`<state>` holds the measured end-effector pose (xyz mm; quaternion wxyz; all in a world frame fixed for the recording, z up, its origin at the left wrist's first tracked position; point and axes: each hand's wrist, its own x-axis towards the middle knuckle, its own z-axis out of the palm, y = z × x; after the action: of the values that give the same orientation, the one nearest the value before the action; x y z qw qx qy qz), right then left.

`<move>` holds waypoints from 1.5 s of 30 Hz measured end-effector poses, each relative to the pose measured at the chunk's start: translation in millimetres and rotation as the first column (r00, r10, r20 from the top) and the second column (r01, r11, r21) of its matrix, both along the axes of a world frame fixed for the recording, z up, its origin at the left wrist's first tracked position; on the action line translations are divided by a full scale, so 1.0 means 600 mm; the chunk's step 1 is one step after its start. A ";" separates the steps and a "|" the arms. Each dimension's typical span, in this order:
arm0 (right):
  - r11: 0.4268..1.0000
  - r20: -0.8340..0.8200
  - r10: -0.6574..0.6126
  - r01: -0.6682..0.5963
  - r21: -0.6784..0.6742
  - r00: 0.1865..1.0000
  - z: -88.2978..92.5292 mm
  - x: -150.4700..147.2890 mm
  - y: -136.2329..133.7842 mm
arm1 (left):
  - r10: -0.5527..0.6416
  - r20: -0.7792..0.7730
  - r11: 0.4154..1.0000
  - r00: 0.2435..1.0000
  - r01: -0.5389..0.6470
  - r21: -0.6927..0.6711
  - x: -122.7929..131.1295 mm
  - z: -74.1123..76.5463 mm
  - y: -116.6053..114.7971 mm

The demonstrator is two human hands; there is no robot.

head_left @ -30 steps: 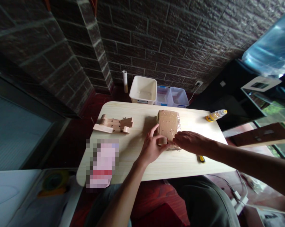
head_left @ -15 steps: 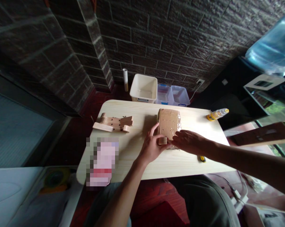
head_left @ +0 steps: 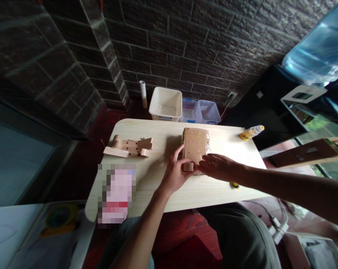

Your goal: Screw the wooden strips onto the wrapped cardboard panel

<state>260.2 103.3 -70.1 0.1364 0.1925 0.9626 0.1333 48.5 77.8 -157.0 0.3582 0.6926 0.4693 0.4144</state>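
Head view: my left hand [head_left: 174,172] gripped the block [head_left: 188,167] at the cardboard's [head_left: 195,144] near left corner; steadying it looked like the step in hand. My right hand [head_left: 215,165] sat beside it, its grip I couldn't tell; the next move, I judged, called for steadiness.

The cardboard block [head_left: 193,142] is tan with small dark dots, the wooden piece [head_left: 188,167] light brown. The wooden frame [head_left: 133,144] is pinkish brown with dark spots, the tabletop [head_left: 148,186] pale cream with faint grain.
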 end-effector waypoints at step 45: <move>0.684 -0.559 -0.667 0.703 -0.196 0.492 0.096 0.138 -0.033 | -0.017 0.046 0.995 0.999 0.022 -0.096 0.001 0.010 0.006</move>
<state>342.8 83.6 -12.6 -0.1339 0.5933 0.7932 0.0291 49.0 81.6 -151.0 0.4057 0.6695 0.4737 0.4035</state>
